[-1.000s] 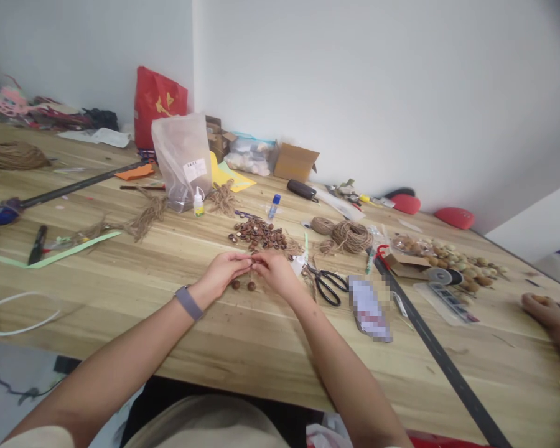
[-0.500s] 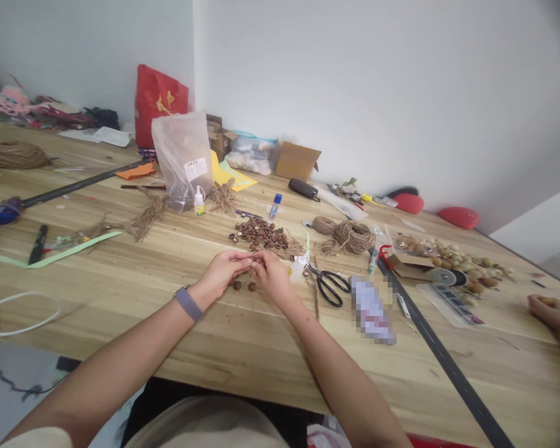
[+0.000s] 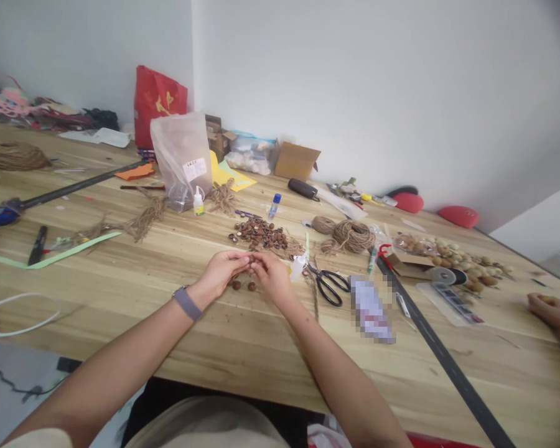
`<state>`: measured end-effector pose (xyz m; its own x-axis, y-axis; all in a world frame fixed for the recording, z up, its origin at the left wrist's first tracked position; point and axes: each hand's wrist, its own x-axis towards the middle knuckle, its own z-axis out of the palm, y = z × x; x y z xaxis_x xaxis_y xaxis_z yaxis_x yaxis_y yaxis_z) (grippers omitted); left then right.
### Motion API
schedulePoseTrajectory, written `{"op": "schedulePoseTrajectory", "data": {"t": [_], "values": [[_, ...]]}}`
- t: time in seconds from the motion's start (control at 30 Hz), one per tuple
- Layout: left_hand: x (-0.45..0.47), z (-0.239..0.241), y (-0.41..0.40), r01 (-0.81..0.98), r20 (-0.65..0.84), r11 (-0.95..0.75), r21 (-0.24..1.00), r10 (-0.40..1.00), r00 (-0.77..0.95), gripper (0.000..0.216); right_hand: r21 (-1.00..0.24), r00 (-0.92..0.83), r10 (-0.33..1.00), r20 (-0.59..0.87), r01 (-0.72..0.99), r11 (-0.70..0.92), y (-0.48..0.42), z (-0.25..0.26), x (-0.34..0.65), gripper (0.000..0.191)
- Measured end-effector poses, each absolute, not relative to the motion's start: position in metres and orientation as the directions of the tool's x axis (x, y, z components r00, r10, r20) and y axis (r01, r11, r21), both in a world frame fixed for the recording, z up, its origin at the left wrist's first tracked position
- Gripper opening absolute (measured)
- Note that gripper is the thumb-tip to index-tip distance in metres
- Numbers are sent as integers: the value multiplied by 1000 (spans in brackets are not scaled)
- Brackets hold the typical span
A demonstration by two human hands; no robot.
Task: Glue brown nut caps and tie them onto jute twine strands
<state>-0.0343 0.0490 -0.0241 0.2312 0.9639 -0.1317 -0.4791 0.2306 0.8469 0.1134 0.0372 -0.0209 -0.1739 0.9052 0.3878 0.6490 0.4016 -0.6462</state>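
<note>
My left hand (image 3: 223, 272) and my right hand (image 3: 271, 277) meet over the table, fingertips pinched together. Between them shows a bit of a small brown shell (image 3: 252, 257), mostly hidden by the fingers. Two round brown shells lie just below the hands, one on the left (image 3: 236, 285) and one on the right (image 3: 251, 286). Beyond my fingertips spreads a pile of brown nutshells (image 3: 261, 233), some showing hollow insides. To the right of my right hand lie a small white glue bottle (image 3: 297, 266) and black-handled scissors (image 3: 330, 287).
Another glue bottle (image 3: 198, 202) stands by a clear plastic bag (image 3: 182, 155). A glue stick (image 3: 274, 206) is behind the shells, with twine balls (image 3: 353, 236) to the right. A black strip (image 3: 441, 354) crosses the table. Another person's hand (image 3: 548, 309) rests at far right.
Both hands stay in the same place, with only slight finger movement around the small shell. Nothing else on the table has visibly moved.
</note>
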Motion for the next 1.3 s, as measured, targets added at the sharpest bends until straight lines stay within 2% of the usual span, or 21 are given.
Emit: {"op": "schedulePoseTrajectory", "data": {"t": [0.23,0.53,0.7,0.93,1.3], "values": [[-34,-25,51,-490,-181,258,833,963,199,14,-639,-246,884,399,617,460,40,-17,117,29],[-35,-31,55,-426,-168,234,874,968,186,11,-649,-163,904,395,647,400,44,-25,114,26],[-35,-31,54,-423,-158,236,875,964,212,20,-646,-152,907,394,656,390,44,-25,113,25],[-34,-30,54,-436,-181,253,864,963,200,10,-648,-145,903,404,651,395,43,-27,109,25],[-36,-28,56,-450,-194,260,854,963,188,17,-676,-127,900,417,618,401,43,-27,108,26]]}}
